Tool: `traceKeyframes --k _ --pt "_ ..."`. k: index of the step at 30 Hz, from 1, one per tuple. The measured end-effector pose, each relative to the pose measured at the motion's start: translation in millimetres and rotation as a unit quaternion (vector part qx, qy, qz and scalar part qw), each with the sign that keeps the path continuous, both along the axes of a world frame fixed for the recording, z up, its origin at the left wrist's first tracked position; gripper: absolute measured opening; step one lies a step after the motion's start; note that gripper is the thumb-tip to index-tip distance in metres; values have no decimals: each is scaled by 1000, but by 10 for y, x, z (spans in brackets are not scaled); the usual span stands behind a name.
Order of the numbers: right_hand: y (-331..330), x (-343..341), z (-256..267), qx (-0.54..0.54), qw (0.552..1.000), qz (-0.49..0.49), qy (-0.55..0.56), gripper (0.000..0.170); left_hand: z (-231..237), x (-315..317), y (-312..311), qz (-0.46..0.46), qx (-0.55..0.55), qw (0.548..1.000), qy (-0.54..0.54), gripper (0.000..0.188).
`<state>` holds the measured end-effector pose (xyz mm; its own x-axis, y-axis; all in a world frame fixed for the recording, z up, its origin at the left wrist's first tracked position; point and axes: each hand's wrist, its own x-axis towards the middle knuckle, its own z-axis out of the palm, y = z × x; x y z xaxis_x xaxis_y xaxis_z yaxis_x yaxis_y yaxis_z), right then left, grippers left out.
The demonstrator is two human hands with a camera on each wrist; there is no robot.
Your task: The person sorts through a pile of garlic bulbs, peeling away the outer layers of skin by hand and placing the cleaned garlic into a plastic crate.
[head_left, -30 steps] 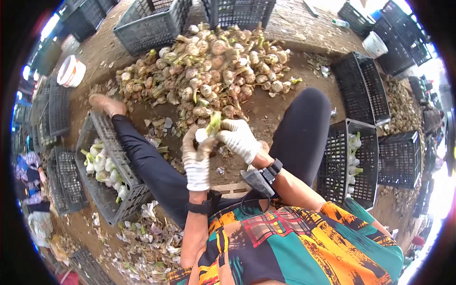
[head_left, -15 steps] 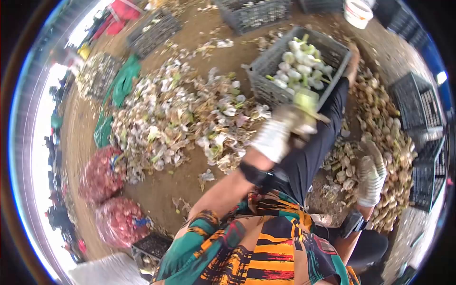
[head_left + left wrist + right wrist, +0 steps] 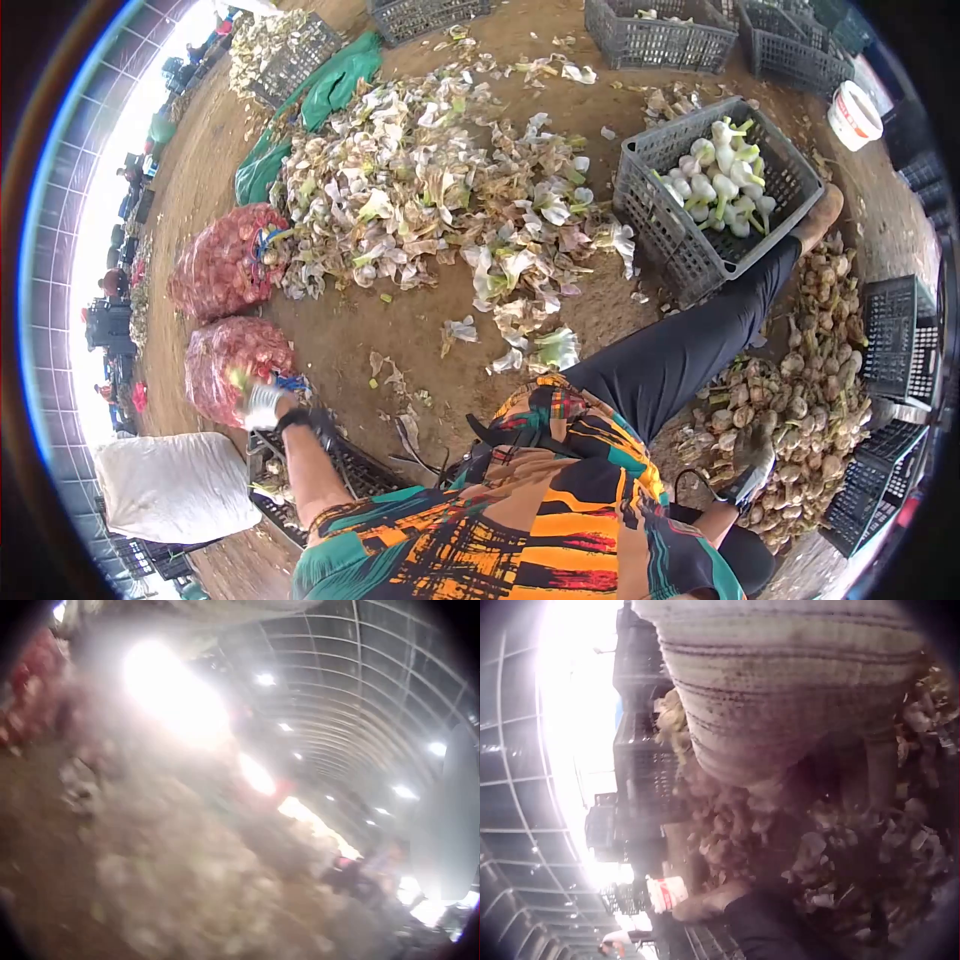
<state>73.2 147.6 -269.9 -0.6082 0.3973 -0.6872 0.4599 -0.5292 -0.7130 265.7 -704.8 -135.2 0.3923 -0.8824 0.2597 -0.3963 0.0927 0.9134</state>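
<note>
My left hand (image 3: 262,403), in a white glove and blurred, reaches far out to the left beside a red net sack (image 3: 238,365). It holds a garlic bulb (image 3: 240,379) whose green stalk shows at the fingertips. My right hand (image 3: 757,466) is at the lower right, low over a heap of untrimmed garlic (image 3: 800,400). Its striped glove (image 3: 787,690) fills the top of the right wrist view, and the fingers are mostly hidden there. The left wrist view is smeared by motion. Trimmed white garlic bulbs (image 3: 722,178) lie in a dark crate (image 3: 672,240) beside my outstretched leg.
A broad pile of peeled skins (image 3: 420,190) covers the ground ahead. Another red net sack (image 3: 228,262) and a white sack (image 3: 178,487) stand at left. A crate (image 3: 365,470) sits close by my left arm. A white bucket (image 3: 855,115) is at far right.
My head has turned left. Both hands were together at a bulb; then my left hand swung past the crate of trimmed garlic and out left, while my right hand went to the garlic heap.
</note>
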Motion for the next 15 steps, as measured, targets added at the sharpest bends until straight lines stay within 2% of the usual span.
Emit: traceKeyframes --k 2,3,4,5,6,7,8,9,10,11,12,14,15 --pt "21 25 44 115 987 116 3 48 195 -143 257 18 -27 996 -85 29" --pt "-14 0 129 248 942 225 5 50 219 -346 405 -36 -50 992 -114 30" --pt "-99 -8 295 418 843 337 -11 52 206 -663 631 -124 -72 980 -138 32" --pt "-219 -53 503 497 776 387 -30 54 155 -1008 881 -225 -77 959 -153 34" --pt "-124 128 232 471 843 248 80 51 71 -1330 1173 -328 -67 927 -171 35" --pt "-403 3 886 567 755 305 -124 43 -32 -1593 1481 -422 -44 885 -192 37" --pt "-200 164 586 669 703 241 -22 25 -147 -1815 1759 -501 -9 837 -219 39" --pt "-192 118 817 664 675 312 -72 26 -261 -1989 1970 -553 33 797 -241 40" --pt "55 248 427 505 848 160 11 25 -376 -2139 2084 -586 76 761 -269 42" --pt "278 381 78 331 934 -39 126 25 -466 -2253 2029 -587 125 742 -298 44" --pt "138 245 318 74 967 -209 128 25 -519 -2386 1955 -580 163 730 -323 45" --pt "216 223 408 176 955 -225 86 24 -568 -2687 1687 -548 231 722 -354 49" --pt "280 179 381 263 938 -222 24 26 -555 -2842 1551 -532 256 722 -361 50"
